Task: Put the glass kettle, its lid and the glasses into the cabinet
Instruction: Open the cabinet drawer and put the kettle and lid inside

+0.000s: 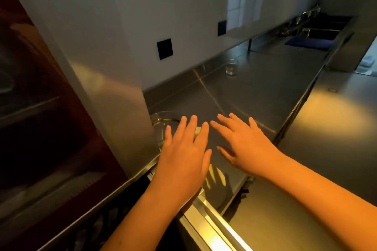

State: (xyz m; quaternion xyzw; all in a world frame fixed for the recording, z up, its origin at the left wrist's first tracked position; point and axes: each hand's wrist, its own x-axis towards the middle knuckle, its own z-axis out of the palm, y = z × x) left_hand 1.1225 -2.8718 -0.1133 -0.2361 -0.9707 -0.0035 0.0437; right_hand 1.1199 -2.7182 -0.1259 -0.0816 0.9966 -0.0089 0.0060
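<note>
- The cabinet [51, 108] fills the left of the frame. Its dark red-tinted door shows dim shelves behind it, and a grey side panel faces the bench.
- The steel bench [265, 91] runs from the lower middle to the upper right, where a sink [324, 26] sits.
- The left hand [183, 153] is in the lower middle, palm down, its fingers [193, 124] straight and spread, holding nothing.
- The right hand [246, 144] is just to its right, also flat and spread, gripping nothing.
- The kettle [163, 121] stands on the bench against the cabinet's side panel. It is partly hidden under the left fingers, with its rim showing past their tips. Whether they touch it I cannot tell.
- A glass [232, 67] stands upright in the upper middle by the wall, well apart from both hands.
- Two black sockets [164, 49] sit on the wall.
</note>
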